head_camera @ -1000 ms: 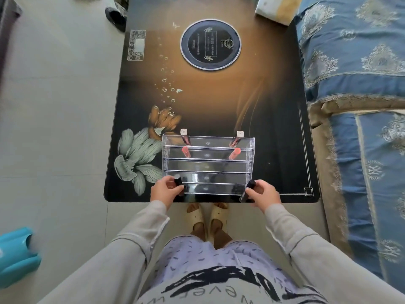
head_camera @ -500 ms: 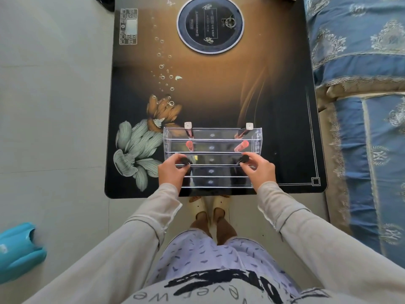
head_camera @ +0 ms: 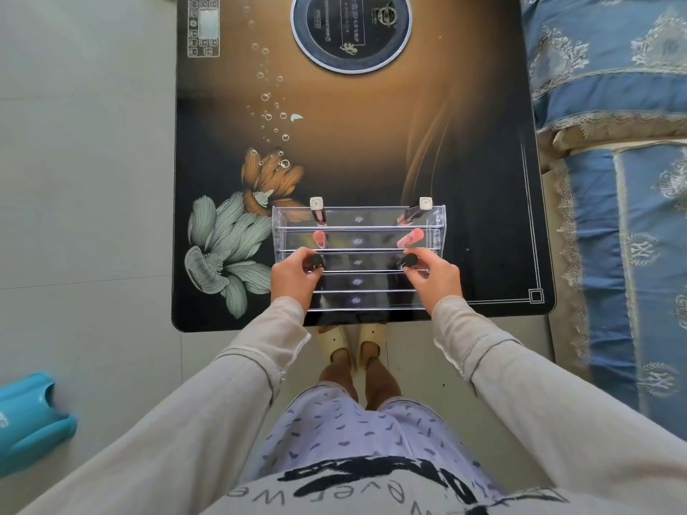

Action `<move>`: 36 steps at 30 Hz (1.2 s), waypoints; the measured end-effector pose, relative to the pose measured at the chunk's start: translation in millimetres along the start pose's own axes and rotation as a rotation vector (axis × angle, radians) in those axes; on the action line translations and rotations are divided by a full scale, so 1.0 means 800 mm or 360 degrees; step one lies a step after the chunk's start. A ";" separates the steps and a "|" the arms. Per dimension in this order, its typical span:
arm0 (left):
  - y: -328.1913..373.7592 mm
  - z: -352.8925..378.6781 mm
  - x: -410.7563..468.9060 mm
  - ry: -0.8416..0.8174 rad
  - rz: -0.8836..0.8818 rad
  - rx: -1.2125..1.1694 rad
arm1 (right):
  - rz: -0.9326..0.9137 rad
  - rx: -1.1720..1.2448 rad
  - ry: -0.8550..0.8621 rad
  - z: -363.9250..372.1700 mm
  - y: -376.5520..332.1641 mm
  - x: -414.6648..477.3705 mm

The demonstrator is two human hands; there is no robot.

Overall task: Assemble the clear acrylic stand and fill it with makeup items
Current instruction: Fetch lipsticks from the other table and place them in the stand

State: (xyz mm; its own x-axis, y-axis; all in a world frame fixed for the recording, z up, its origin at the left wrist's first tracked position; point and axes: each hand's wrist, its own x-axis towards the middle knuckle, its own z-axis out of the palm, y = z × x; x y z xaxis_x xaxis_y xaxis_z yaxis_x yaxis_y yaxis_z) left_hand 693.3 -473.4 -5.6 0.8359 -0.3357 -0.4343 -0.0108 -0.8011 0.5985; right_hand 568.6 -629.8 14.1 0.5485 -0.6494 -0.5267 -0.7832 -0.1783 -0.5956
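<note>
The clear acrylic stand (head_camera: 358, 220), stepped in several tiers, stands at the near edge of the dark table (head_camera: 371, 143). Its top tier holds two silver-capped tubes, left one (head_camera: 317, 210) and right one (head_camera: 416, 210). The tier below holds two pink lipsticks, left lipstick (head_camera: 319, 237) and right lipstick (head_camera: 410, 237). My left hand (head_camera: 293, 278) pinches a black tube (head_camera: 316, 260) at the left end of the third tier. My right hand (head_camera: 433, 278) pinches another black tube (head_camera: 408, 260) at the right end of that tier. The lower tiers show nothing in them.
A round black hotplate (head_camera: 351, 27) and a control panel (head_camera: 203, 27) sit at the table's far end. A blue patterned sofa (head_camera: 613, 180) runs along the right side. A turquoise plastic object (head_camera: 29, 421) lies on the tiled floor at left. My feet stand under the table's near edge.
Both hands have moved from the table's near edge up to the stand's third tier, each carrying its black tube. The camera has tilted closer to the table.
</note>
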 end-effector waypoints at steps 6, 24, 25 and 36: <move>-0.002 0.003 0.002 -0.0034 -0.0032 0.0025 | 0.0025 -0.0038 -0.0032 0.000 0.001 -0.001; -0.005 0.008 0.011 -0.0135 -0.0008 0.0028 | 0.0010 -0.0194 -0.0046 0.005 0.001 0.005; -0.006 0.008 0.011 -0.0140 0.0001 0.0035 | 0.0030 -0.0198 -0.0064 0.005 0.001 0.006; -0.011 0.007 0.013 -0.0155 0.0057 0.0054 | 0.0094 -0.0203 -0.0118 0.005 0.006 0.013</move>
State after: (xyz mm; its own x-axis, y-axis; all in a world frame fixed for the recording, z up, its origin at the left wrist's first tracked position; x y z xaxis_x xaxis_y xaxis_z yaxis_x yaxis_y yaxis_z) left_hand 698.9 -472.3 -19.4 0.7775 -0.4094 -0.4774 -0.0596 -0.8036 0.5921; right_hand 571.2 -634.2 3.3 0.5167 -0.6060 -0.6048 -0.8430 -0.2367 -0.4830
